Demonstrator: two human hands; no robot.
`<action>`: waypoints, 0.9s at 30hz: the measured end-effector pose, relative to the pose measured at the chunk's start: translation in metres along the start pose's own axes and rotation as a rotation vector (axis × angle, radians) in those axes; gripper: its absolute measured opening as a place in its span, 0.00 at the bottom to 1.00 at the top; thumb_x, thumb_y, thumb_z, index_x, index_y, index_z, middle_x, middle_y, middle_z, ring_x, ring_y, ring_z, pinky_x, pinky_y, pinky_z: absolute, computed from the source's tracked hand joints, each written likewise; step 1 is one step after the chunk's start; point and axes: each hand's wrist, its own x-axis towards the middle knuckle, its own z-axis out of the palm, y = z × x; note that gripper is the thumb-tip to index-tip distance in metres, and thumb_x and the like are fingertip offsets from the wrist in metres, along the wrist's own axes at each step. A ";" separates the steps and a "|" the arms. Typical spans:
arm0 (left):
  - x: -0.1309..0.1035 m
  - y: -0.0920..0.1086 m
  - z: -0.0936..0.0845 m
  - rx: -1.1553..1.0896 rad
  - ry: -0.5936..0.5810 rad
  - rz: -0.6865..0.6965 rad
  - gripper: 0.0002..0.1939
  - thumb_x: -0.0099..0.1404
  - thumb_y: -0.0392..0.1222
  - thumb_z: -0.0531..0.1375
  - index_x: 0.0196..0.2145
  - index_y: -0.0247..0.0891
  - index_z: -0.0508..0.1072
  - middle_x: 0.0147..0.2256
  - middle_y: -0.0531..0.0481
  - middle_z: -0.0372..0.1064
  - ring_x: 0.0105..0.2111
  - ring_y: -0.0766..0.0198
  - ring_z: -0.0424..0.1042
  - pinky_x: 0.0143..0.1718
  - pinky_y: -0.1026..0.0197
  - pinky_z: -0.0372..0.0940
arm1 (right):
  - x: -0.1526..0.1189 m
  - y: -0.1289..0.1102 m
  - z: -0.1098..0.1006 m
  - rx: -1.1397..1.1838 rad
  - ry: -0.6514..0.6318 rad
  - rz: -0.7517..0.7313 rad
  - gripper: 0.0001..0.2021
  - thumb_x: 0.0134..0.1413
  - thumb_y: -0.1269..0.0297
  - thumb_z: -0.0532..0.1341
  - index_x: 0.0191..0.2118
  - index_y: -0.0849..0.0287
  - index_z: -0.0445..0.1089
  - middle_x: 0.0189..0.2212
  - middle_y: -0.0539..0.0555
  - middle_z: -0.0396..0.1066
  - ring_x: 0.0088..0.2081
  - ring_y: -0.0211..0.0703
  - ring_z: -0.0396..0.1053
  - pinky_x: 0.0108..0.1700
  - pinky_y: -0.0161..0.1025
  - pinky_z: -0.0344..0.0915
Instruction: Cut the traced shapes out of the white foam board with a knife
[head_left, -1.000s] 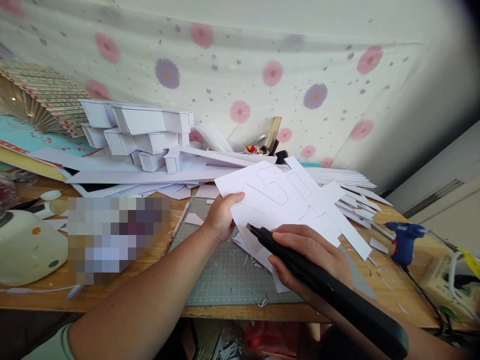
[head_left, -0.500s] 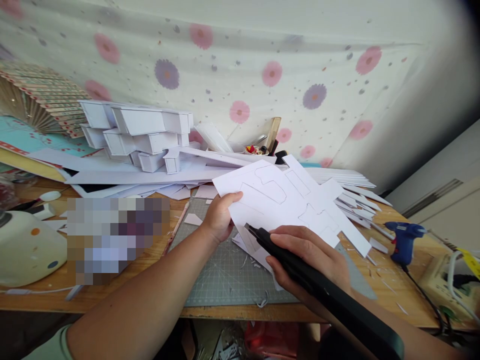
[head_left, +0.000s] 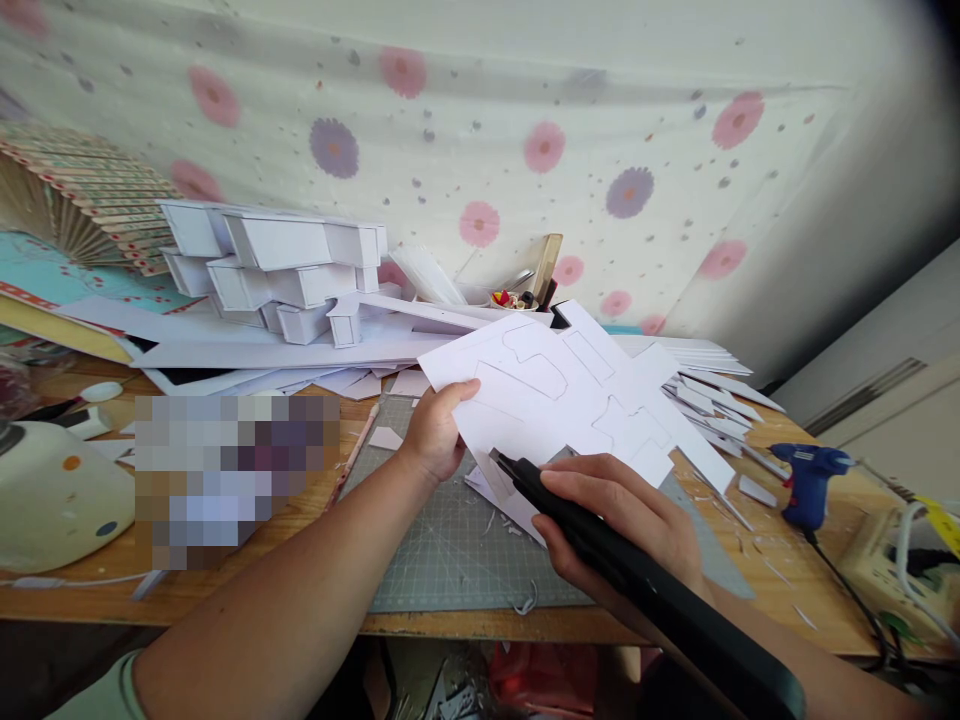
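left hand [head_left: 435, 435] pinches the marked white sheet [head_left: 547, 400] above the cutting mat [head_left: 442, 570], right hand [head_left: 637, 515] grips a black cutter [head_left: 675, 610]. i'd angle the blade [head_left: 494, 456] away from those pinching fingers [head_left: 459, 391] tbh.

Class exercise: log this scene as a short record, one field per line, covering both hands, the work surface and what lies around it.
Left hand: grips the white sheet by its near-left edge, thumb on top
Right hand: holds a black cutter, tip pointing toward the left hand
Sheet markings: thin drawn outlines
Tip contact with sheet: cannot tell
Work surface: cutting mat on a wooden table
Right side: blue glue gun
Back left: stacked white box model
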 end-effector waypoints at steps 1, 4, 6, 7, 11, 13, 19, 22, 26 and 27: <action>0.000 0.000 0.000 -0.003 0.001 0.007 0.22 0.45 0.39 0.67 0.40 0.29 0.76 0.35 0.41 0.78 0.41 0.43 0.75 0.41 0.50 0.69 | 0.001 -0.001 0.000 0.003 0.001 0.000 0.18 0.52 0.73 0.63 0.50 0.56 0.67 0.38 0.55 0.73 0.35 0.39 0.74 0.35 0.34 0.74; 0.001 0.000 0.000 -0.010 0.006 0.028 0.22 0.46 0.38 0.67 0.41 0.30 0.76 0.35 0.42 0.78 0.42 0.43 0.75 0.42 0.50 0.69 | 0.003 -0.002 -0.002 -0.001 -0.008 -0.013 0.18 0.52 0.74 0.63 0.49 0.57 0.67 0.38 0.55 0.73 0.35 0.39 0.75 0.35 0.33 0.74; 0.002 0.000 0.000 -0.013 0.011 0.036 0.22 0.46 0.38 0.67 0.41 0.30 0.76 0.35 0.41 0.78 0.42 0.42 0.75 0.42 0.49 0.69 | 0.005 -0.003 -0.003 -0.005 -0.014 -0.026 0.18 0.52 0.74 0.62 0.49 0.57 0.67 0.37 0.55 0.73 0.35 0.40 0.75 0.34 0.33 0.74; 0.002 0.000 0.000 -0.014 0.012 0.037 0.22 0.46 0.38 0.67 0.41 0.30 0.76 0.35 0.41 0.78 0.42 0.42 0.75 0.42 0.49 0.69 | 0.005 -0.003 -0.004 -0.004 -0.018 -0.032 0.18 0.52 0.74 0.62 0.49 0.57 0.67 0.37 0.55 0.73 0.35 0.40 0.74 0.34 0.34 0.74; 0.002 0.000 -0.001 -0.019 0.009 0.040 0.22 0.46 0.38 0.67 0.42 0.29 0.75 0.36 0.41 0.78 0.42 0.42 0.75 0.43 0.48 0.69 | 0.008 -0.005 -0.006 -0.001 -0.029 -0.046 0.18 0.50 0.76 0.63 0.48 0.59 0.68 0.36 0.56 0.73 0.34 0.39 0.74 0.33 0.32 0.74; 0.003 0.000 -0.002 -0.022 0.008 0.040 0.23 0.46 0.38 0.67 0.42 0.30 0.75 0.36 0.41 0.78 0.42 0.42 0.75 0.43 0.48 0.69 | 0.008 -0.005 -0.007 -0.003 -0.026 -0.055 0.17 0.49 0.77 0.64 0.47 0.61 0.69 0.35 0.56 0.73 0.33 0.39 0.74 0.33 0.32 0.73; 0.005 0.001 -0.004 -0.025 0.025 0.029 0.23 0.46 0.38 0.67 0.42 0.30 0.75 0.36 0.41 0.78 0.42 0.43 0.75 0.43 0.49 0.70 | 0.006 -0.004 -0.006 -0.007 -0.035 -0.060 0.16 0.51 0.75 0.63 0.47 0.60 0.69 0.36 0.57 0.73 0.33 0.39 0.74 0.32 0.32 0.73; 0.005 0.002 -0.004 -0.021 0.032 0.016 0.22 0.45 0.38 0.67 0.41 0.29 0.75 0.35 0.41 0.78 0.41 0.43 0.75 0.42 0.49 0.70 | 0.006 -0.004 -0.006 -0.005 -0.045 -0.057 0.16 0.51 0.75 0.62 0.48 0.59 0.68 0.36 0.57 0.73 0.33 0.39 0.74 0.31 0.32 0.73; 0.006 0.003 -0.005 -0.021 0.034 -0.002 0.23 0.45 0.38 0.67 0.41 0.29 0.75 0.35 0.41 0.78 0.40 0.43 0.75 0.41 0.49 0.71 | 0.006 -0.005 -0.007 0.005 -0.052 -0.057 0.16 0.51 0.75 0.62 0.47 0.59 0.68 0.36 0.57 0.73 0.33 0.39 0.74 0.31 0.32 0.73; 0.006 0.003 -0.005 -0.023 0.036 -0.007 0.23 0.45 0.38 0.67 0.41 0.29 0.75 0.35 0.41 0.77 0.40 0.43 0.75 0.41 0.49 0.71 | 0.006 -0.005 -0.008 0.004 -0.054 -0.057 0.16 0.51 0.75 0.62 0.47 0.59 0.68 0.36 0.57 0.73 0.33 0.39 0.74 0.31 0.32 0.73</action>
